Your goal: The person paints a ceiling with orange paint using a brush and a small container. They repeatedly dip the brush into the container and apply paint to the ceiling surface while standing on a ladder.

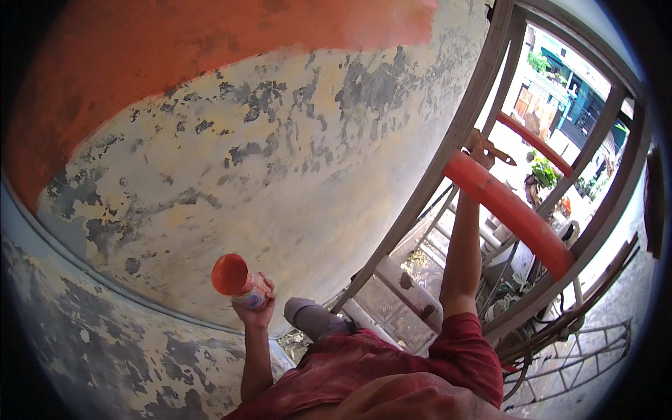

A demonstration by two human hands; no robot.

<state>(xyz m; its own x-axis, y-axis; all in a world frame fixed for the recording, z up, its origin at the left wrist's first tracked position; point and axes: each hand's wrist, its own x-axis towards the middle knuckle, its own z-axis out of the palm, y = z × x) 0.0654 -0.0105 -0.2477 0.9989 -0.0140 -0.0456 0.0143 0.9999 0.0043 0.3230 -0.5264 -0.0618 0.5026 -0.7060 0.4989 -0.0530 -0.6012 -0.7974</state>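
My left hand [262,308] is wrapped round a paint container [243,287], low in front of the wall. Orange paint coats its open mouth and runs down its side, and the container leans to the left. To the right, my outstretched right hand [479,148] is closed on a paintbrush [501,155] at the wooden ladder. The brush's brown wooden handle points away to the right; its bristles are hidden. That hand is against the ladder's side rail [458,133], just above a thick orange-red rung [514,213].
Orange paint [161,52] covers the upper part of the wall, above peeling grey and cream patches [280,133]. Lower rungs [406,294] stand over a tiled floor. A metal lattice frame [574,364] is at the lower right, with plants [544,171] outside beyond the ladder.
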